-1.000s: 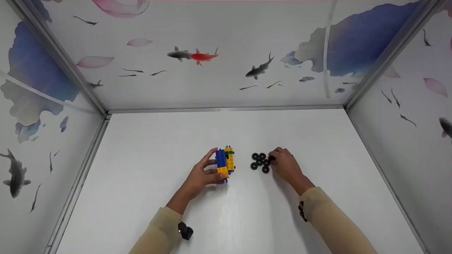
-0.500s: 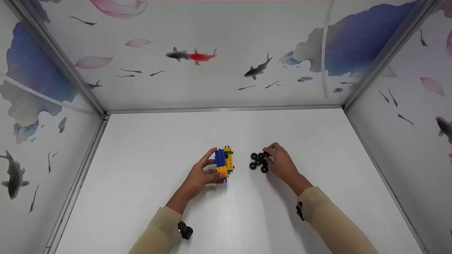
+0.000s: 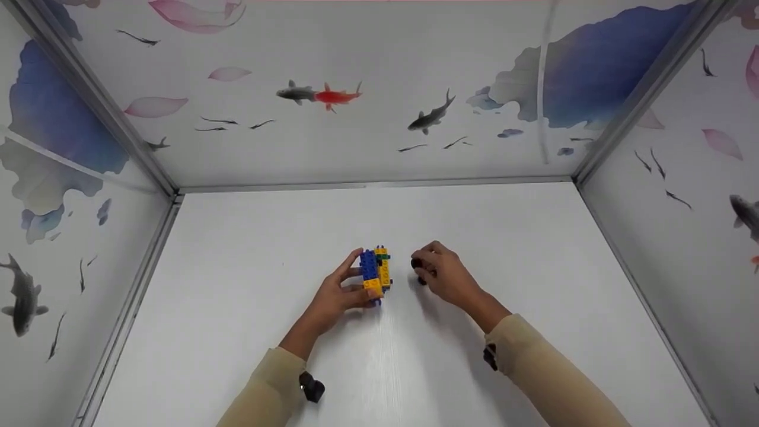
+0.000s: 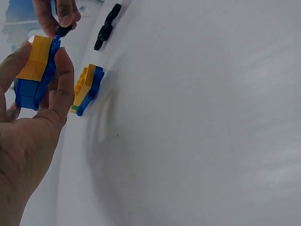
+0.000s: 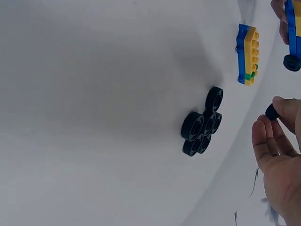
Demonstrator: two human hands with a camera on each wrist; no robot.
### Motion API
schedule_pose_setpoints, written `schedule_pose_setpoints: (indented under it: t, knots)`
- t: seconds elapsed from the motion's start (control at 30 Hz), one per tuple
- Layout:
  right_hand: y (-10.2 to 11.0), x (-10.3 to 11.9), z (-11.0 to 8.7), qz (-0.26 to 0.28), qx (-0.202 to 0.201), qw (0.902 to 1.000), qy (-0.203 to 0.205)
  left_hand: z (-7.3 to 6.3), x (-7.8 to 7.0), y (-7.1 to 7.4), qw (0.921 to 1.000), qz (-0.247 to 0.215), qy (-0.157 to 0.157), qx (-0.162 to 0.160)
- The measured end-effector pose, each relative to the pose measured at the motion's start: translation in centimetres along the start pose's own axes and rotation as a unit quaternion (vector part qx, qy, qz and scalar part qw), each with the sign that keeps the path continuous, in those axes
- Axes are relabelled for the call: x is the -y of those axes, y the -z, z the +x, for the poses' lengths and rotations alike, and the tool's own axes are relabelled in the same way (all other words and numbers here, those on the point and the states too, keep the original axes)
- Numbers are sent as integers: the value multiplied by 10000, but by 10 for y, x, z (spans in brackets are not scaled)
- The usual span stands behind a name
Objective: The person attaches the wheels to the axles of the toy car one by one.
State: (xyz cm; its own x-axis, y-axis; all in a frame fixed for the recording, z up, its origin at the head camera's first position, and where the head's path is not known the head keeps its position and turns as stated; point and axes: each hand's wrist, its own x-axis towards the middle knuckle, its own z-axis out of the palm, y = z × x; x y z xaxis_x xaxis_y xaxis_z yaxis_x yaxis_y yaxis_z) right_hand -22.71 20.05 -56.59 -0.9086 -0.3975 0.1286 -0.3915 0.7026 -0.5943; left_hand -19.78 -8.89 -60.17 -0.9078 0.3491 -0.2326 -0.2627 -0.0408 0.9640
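My left hand (image 3: 338, 293) grips a toy car body of blue and yellow building bricks (image 3: 370, 265), held up off the table. One black wheel (image 5: 291, 62) sits at a corner of this body in the right wrist view. Between thumb and fingertips, my right hand (image 3: 450, 276) pinches another small black wheel (image 5: 272, 112), a short way to the right of the body. Beneath that hand lies a cluster of black wheels (image 5: 193, 126) on the table, mostly hidden in the head view.
A second yellow and blue brick piece with a green bit (image 4: 86, 89) rests on the white table (image 3: 284, 379), just beyond the held body. Grey-framed walls (image 3: 379, 148) printed with fish and petals enclose the table at the back and both sides.
My right hand has picked a wheel from the right side of the cluster, lifted it and moved left over the others. My left hand stays in place with the car body.
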Motion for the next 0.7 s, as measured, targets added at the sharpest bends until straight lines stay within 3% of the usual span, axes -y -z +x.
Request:
schedule_pose_setpoints:
  t: [0.43,0.7]
  knots:
    - [-10,22,-2,371,348,9967,626,2,-2,2,9999,112,-2,-70]
    - [-16,31,-5,815,582,9925,695,4,-2,2,9997,12,-229,94]
